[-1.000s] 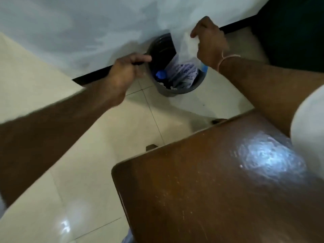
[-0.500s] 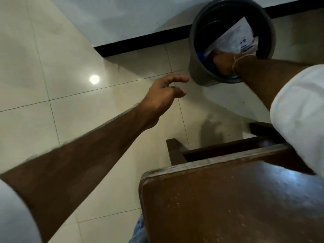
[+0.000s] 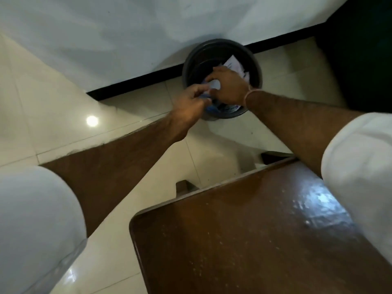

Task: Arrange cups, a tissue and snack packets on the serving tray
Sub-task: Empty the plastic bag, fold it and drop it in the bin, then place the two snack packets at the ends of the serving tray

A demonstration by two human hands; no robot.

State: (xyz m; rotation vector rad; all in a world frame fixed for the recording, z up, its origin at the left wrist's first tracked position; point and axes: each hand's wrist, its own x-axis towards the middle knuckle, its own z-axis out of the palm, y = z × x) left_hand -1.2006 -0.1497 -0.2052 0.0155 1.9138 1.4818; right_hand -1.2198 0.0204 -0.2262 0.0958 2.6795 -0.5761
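Note:
Both my hands reach into a round dark grey waste bin (image 3: 191, 66) standing on the floor against the wall. My right hand (image 3: 230, 85) is over the bin's mouth, its fingers closed on a crumpled white wrapper (image 3: 214, 84). My left hand (image 3: 191, 106) is at the bin's near rim, fingers pinched on a blue and white piece (image 3: 205, 96) of the same litter. More white and purple printed packets (image 3: 233, 63) lie inside the bin. No tray, cups or tissue are in view.
A brown wooden table (image 3: 244, 240) fills the lower right, its corner toward me. Cream floor tiles (image 3: 53, 107) spread to the left, with a lamp's reflection on them. A white wall with a black skirting (image 3: 135, 81) runs behind the bin. Something dark stands at the top right.
My left hand, open above the floor half a second ago, has moved to the bin and closed on the litter. My right hand has risen from deep in the bin to its mouth.

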